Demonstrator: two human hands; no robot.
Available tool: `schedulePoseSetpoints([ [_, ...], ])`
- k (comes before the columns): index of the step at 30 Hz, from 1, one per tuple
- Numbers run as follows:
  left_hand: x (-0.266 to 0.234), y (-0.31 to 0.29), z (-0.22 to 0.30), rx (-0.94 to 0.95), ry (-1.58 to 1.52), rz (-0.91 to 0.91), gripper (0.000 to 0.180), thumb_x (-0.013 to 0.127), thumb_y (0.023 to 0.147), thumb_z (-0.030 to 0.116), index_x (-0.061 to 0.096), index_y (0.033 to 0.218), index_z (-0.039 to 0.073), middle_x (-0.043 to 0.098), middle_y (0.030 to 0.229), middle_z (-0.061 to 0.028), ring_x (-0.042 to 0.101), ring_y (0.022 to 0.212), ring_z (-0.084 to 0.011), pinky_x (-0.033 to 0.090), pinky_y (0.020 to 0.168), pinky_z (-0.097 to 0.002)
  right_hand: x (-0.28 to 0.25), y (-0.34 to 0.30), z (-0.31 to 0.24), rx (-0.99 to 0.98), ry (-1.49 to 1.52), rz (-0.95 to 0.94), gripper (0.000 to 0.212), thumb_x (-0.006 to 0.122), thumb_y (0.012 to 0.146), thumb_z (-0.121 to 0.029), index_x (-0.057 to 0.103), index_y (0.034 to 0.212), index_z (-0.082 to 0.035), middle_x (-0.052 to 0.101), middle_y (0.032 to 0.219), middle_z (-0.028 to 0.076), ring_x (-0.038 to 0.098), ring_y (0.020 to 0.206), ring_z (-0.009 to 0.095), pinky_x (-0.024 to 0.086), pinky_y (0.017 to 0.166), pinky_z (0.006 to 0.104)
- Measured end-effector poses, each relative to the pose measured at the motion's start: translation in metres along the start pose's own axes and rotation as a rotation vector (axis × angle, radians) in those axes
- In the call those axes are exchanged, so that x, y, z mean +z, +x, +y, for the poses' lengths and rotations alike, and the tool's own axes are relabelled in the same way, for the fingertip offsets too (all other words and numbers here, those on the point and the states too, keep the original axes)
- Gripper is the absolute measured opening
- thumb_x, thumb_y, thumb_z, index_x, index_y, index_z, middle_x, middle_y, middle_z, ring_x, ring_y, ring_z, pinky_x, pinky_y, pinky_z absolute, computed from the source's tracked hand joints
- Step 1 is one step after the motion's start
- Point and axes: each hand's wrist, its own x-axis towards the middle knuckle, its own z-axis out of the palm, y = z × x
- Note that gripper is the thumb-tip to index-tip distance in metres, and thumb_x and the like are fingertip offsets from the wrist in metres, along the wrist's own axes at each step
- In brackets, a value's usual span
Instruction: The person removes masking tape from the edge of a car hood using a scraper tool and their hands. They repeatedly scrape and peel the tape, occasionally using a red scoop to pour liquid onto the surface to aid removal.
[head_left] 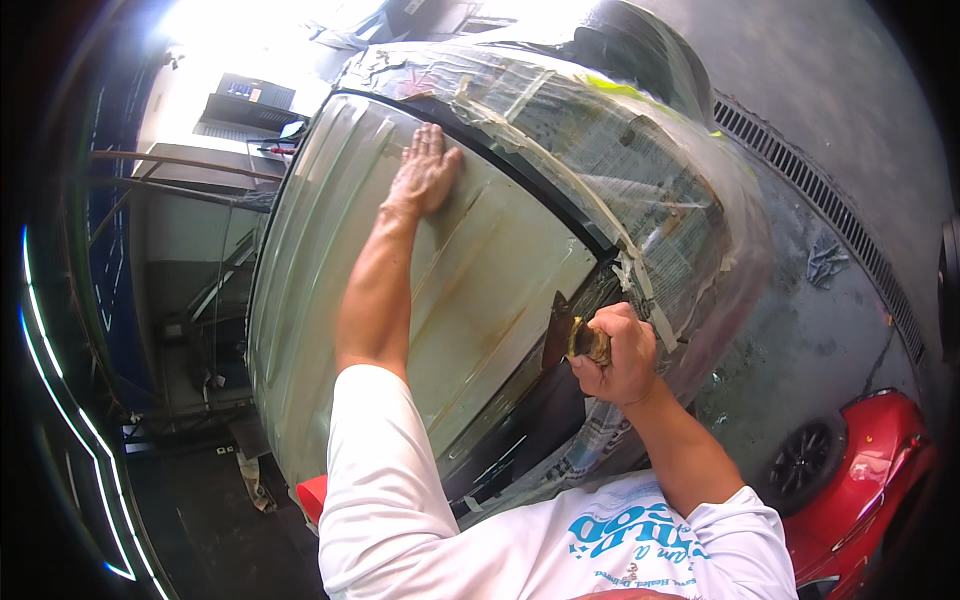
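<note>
A car roof, dull grey-green with brownish streaks and raised ribs toward the left, lies beneath my arms. My left hand rests flat on it near the far black edge trim, fingers stretched out and holding nothing. At the roof's right corner, my right hand is wrapped around the handle of a putty knife. Its dark, broad blade points left over the panel's corner; whether it touches the surface I cannot tell. Beside the trim, newspaper and clear plastic masking cover the glass, held with tape.
A long floor drain grate runs along the right, with a crumpled cloth or plastic piece near it. A red car stands at lower right. Metal framing is at left, and a red object sits by my left sleeve.
</note>
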Motion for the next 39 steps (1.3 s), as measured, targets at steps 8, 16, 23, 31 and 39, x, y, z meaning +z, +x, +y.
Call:
schedulePoseSetpoints([
  [8, 0.006, -0.061, 0.040, 0.138, -0.004, 0.065, 0.077, 0.031, 0.110, 0.042, 0.014, 0.172, -0.001, 0.012, 0.181, -0.0206, 0.007, 0.168, -0.0352, 0.007, 0.136, -0.0461, 0.006, -0.001, -0.003, 0.014, 0.028, 0.048, 0.043, 0.084, 0.092, -0.032, 0.056, 0.108, -0.004, 0.064, 0.090, 0.013, 0.068, 0.071, 0.033, 0.056, 0.060, 0.0413],
  [16, 0.003, -0.135, 0.102, 0.493, -0.085, 0.049, 0.075, 0.038, 0.106, 0.038, 0.024, 0.171, 0.005, 0.020, 0.179, -0.0189, 0.013, 0.167, -0.0360, 0.005, 0.137, -0.0496, 0.005, -0.003, -0.001, 0.032, 0.010, 0.060, 0.044, 0.084, 0.091, -0.033, 0.056, 0.107, -0.004, 0.064, 0.089, 0.013, 0.068, 0.071, 0.032, 0.056, 0.060, 0.0412],
  [23, -0.027, -0.060, 0.004, 0.180, 0.014, 0.504, 0.058, 0.056, 0.101, 0.018, 0.053, 0.157, 0.007, 0.052, 0.163, -0.0175, 0.044, 0.154, -0.0373, 0.026, 0.131, -0.0540, 0.005, -0.003, -0.001, 0.015, 0.011, 0.056, 0.048, 0.086, 0.090, -0.037, 0.056, 0.108, -0.004, 0.065, 0.088, 0.013, 0.068, 0.070, 0.032, 0.057, 0.059, 0.0404],
  [31, 0.007, 0.018, -0.013, -0.062, -0.066, 0.120, 0.073, 0.032, 0.114, 0.051, 0.028, 0.170, 0.003, 0.021, 0.178, -0.0196, 0.015, 0.166, -0.0359, 0.016, 0.135, -0.0505, 0.002, -0.001, -0.003, 0.021, -0.015, 0.011, 0.047, 0.085, 0.090, -0.036, 0.055, 0.109, -0.005, 0.065, 0.089, 0.013, 0.068, 0.068, 0.032, 0.057, 0.059, 0.0407],
  [39, -0.006, -0.052, 0.032, 0.106, -0.122, 0.043, 0.076, 0.028, 0.115, 0.053, 0.022, 0.171, 0.003, 0.017, 0.180, -0.0200, 0.011, 0.167, -0.0367, 0.011, 0.136, -0.0493, 0.005, 0.001, -0.001, 0.006, -0.003, 0.034, 0.046, 0.085, 0.090, -0.034, 0.055, 0.109, -0.004, 0.064, 0.089, 0.013, 0.067, 0.069, 0.033, 0.057, 0.059, 0.0415],
])
